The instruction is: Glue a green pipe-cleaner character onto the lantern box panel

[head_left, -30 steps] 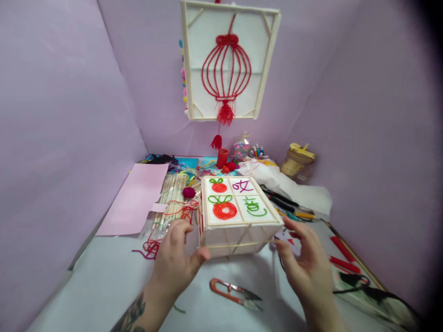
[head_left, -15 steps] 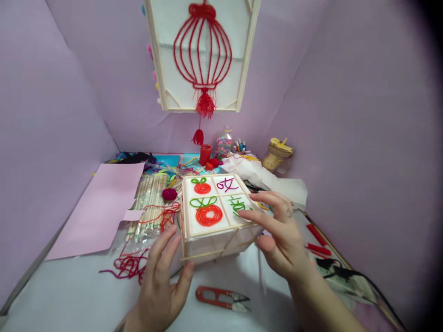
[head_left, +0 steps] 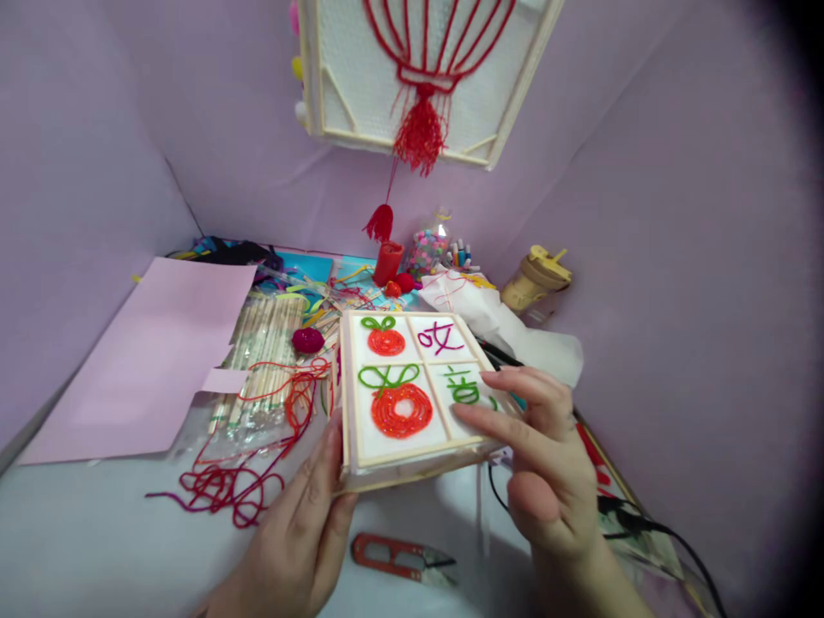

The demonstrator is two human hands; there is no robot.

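A white box framed with pale wooden sticks is tilted toward me in the head view. Its top is split into panels bearing two orange yarn fruits with green leaves, a purple character and a green character. My left hand grips the box's left front corner, fingers along the side and thumb at the lower front edge. Over the right part of the top, my right hand has its fingers stretched out, the index fingertip at the green character. Red-handled thread snips lie in front of the box.
Bundled wooden sticks, a pink sheet and tangled red yarn lie left. A framed panel with a red yarn lantern hangs above. Behind stand a jar of pompoms and a lidded cup. A black cable runs at right.
My left hand has closed on the box's left corner, and the box's top now tips more toward me. My right fingers remain over the green character. The whole view has shifted.
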